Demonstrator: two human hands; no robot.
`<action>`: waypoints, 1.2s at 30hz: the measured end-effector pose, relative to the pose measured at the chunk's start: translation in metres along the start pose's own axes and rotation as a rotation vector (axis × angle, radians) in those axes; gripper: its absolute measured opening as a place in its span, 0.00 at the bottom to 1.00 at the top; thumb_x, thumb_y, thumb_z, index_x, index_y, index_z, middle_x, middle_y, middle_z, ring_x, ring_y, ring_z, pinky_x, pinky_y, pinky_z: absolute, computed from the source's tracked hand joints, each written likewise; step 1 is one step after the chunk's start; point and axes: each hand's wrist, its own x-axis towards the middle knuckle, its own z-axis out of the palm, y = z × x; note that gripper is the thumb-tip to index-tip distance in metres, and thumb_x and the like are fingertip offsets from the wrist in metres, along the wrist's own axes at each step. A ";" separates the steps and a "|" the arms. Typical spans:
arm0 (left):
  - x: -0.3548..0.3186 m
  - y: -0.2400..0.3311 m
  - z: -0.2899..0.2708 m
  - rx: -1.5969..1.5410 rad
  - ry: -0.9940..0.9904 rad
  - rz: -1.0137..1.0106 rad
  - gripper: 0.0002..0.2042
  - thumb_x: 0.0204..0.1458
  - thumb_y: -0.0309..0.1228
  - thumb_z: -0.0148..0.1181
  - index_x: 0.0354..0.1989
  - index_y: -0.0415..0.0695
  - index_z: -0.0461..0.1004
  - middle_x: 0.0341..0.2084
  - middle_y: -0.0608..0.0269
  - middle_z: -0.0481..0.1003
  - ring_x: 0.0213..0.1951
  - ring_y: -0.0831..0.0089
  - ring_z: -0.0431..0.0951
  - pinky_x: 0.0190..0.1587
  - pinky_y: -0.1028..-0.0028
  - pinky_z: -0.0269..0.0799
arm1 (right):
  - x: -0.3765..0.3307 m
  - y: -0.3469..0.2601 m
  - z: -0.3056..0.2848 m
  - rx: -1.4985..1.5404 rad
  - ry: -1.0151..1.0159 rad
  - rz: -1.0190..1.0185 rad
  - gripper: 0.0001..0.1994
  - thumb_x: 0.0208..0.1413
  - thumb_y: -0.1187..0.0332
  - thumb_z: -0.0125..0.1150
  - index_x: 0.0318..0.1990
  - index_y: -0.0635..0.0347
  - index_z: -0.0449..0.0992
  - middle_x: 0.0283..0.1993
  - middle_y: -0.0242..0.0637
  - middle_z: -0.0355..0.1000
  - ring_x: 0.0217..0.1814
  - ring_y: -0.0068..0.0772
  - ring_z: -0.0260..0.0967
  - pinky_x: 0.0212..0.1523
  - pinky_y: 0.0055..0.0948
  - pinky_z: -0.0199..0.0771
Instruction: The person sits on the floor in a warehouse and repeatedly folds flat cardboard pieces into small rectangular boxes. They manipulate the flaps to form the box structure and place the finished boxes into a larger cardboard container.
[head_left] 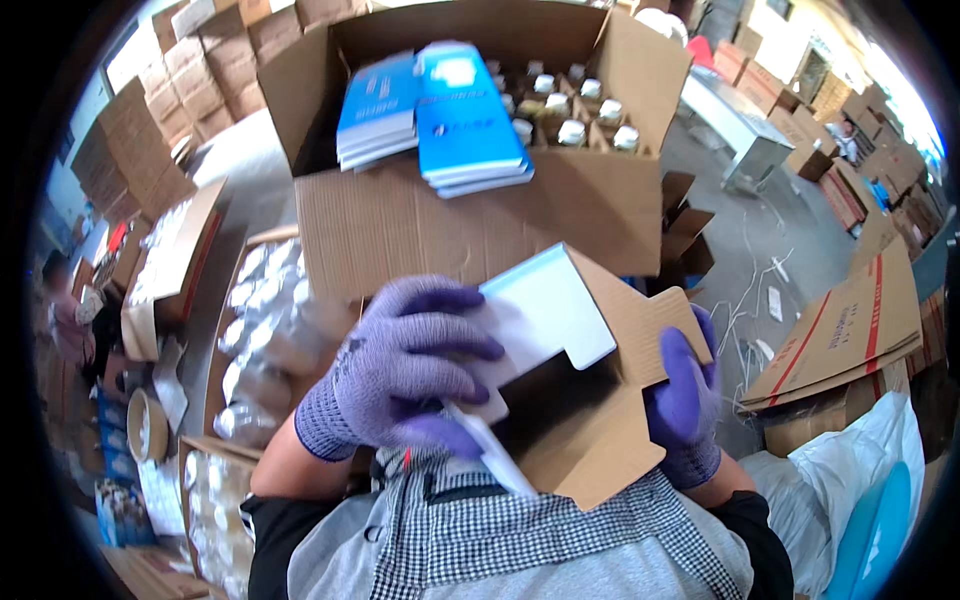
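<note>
Fingers (440, 345) of the gloved left hand (400, 370) are clamped on a white sheet (545, 310) at the small carton (600, 410), steadied by the gripping right hand (685, 400); best slid in square.

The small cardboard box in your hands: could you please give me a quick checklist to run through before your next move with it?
1. Small cardboard box supported by both hands: ok; left hand on its front, right hand at its side.
2. Flaps open: ok; brown flaps stand apart.
3. White insert seated fully: not ok; it sticks out of the opening.
4. Box interior clear: cannot tell; dark and hidden.
5. Large carton ahead open: ok; blue booklets and capped bottles show inside.
</note>
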 end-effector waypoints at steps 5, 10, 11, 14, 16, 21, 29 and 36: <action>0.002 0.010 0.006 0.221 0.016 -0.247 0.17 0.35 0.39 0.76 0.34 0.48 0.80 0.44 0.62 0.76 0.55 0.51 0.73 0.56 0.55 0.67 | 0.021 -0.032 -0.002 -0.584 -0.863 -0.558 0.30 0.39 0.43 0.75 0.47 0.52 0.82 0.53 0.42 0.73 0.53 0.45 0.66 0.60 0.44 0.60; 0.014 0.016 0.021 0.122 0.200 -0.369 0.35 0.32 0.27 0.76 0.57 0.43 0.72 0.59 0.41 0.65 0.60 0.47 0.70 0.59 0.56 0.71 | 0.021 -0.031 0.020 -0.968 -0.469 -0.701 0.31 0.51 0.62 0.67 0.64 0.59 0.68 0.57 0.38 0.70 0.51 0.40 0.69 0.49 0.43 0.68; -0.004 0.002 0.021 0.132 0.269 -0.350 0.38 0.35 0.28 0.76 0.61 0.42 0.68 0.61 0.41 0.63 0.61 0.51 0.70 0.60 0.58 0.71 | 0.028 -0.027 0.026 -0.949 -0.531 -0.872 0.30 0.52 0.61 0.64 0.63 0.60 0.69 0.63 0.38 0.66 0.53 0.42 0.69 0.54 0.45 0.68; -0.019 -0.019 0.055 -0.692 0.678 -0.615 0.41 0.46 0.46 0.69 0.65 0.33 0.62 0.60 0.48 0.67 0.58 0.60 0.72 0.62 0.60 0.67 | 0.037 -0.023 0.032 -0.941 -0.753 -1.027 0.24 0.56 0.55 0.64 0.57 0.58 0.75 0.57 0.38 0.72 0.55 0.41 0.72 0.58 0.43 0.69; -0.023 -0.026 0.063 -0.854 0.648 -0.735 0.41 0.47 0.52 0.65 0.63 0.31 0.64 0.54 0.49 0.73 0.55 0.61 0.75 0.60 0.64 0.67 | 0.039 -0.016 0.029 -0.946 -0.990 -1.002 0.24 0.57 0.51 0.60 0.56 0.55 0.76 0.56 0.37 0.73 0.58 0.40 0.72 0.62 0.42 0.68; -0.013 -0.007 0.064 -0.748 0.523 -0.742 0.28 0.51 0.42 0.61 0.56 0.32 0.73 0.47 0.53 0.78 0.49 0.67 0.77 0.56 0.68 0.70 | 0.020 -0.019 0.018 -1.003 -1.029 -0.847 0.27 0.52 0.46 0.64 0.50 0.58 0.78 0.51 0.37 0.75 0.55 0.41 0.73 0.58 0.42 0.72; -0.012 -0.005 0.057 -0.748 0.466 -0.683 0.27 0.50 0.42 0.60 0.54 0.34 0.76 0.42 0.55 0.80 0.45 0.69 0.79 0.51 0.70 0.74 | 0.060 -0.045 -0.009 -0.424 -0.943 -0.599 0.21 0.56 0.54 0.67 0.50 0.59 0.79 0.50 0.38 0.75 0.52 0.38 0.74 0.55 0.35 0.72; 0.109 0.014 0.046 -0.572 0.099 0.120 0.16 0.44 0.31 0.67 0.41 0.36 0.81 0.38 0.53 0.81 0.40 0.62 0.82 0.46 0.67 0.76 | 0.175 -0.016 0.011 -0.782 -0.859 0.393 0.27 0.62 0.47 0.59 0.58 0.61 0.74 0.52 0.39 0.75 0.43 0.25 0.72 0.45 0.28 0.74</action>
